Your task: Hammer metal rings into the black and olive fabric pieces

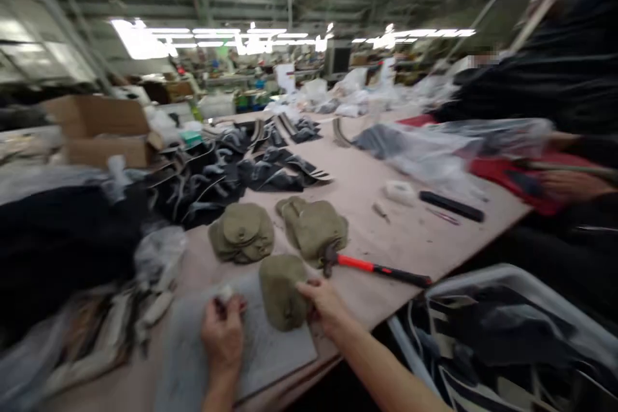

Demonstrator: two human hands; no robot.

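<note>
My right hand (326, 302) pinches the right edge of a rounded olive fabric piece (282, 286), with a small dark spot near its lower edge. The piece is over a grey board (261, 360) at the table's near side. To its left, my left hand (223, 331) is closed, thumb and fingers together, around something small, partly whitish and too blurred to name. Just beyond are two piles of similar olive pieces, a left pile (241, 232) and a right pile (316, 225). A hammer (376, 267) with a red and black handle rests with its head against the right pile.
Dark fabric pieces with light strips (207, 174) are heaped at the left, near a cardboard box (106, 132). A black bar-shaped object (451, 206) lies to the right. A plastic-lined bin (512, 322) stands below the table edge. Another person's hand (574, 183) touches red material.
</note>
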